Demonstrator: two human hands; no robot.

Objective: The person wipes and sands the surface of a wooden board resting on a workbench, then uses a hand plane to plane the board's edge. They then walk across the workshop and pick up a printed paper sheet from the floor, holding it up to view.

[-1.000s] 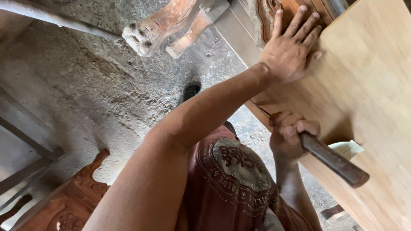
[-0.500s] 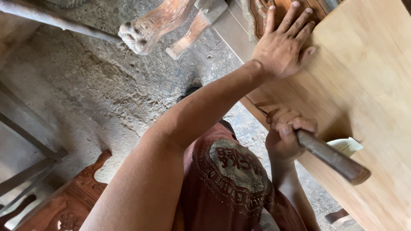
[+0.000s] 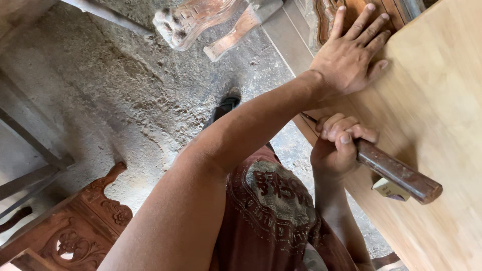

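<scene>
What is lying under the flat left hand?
Under the flat left hand lies the pale wooden board, near its edge. The board surface beneath the palm is covered.

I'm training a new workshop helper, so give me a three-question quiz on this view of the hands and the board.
1. True or false: the left hand lies flat with spread fingers on the wooden board.
2. What does the right hand grip?
A. a paintbrush
B. a dark wooden tool handle
C. a tape measure
3. What lies on the board just under the free end of the handle?

Key:
1. True
2. B
3. A small pale box
</scene>
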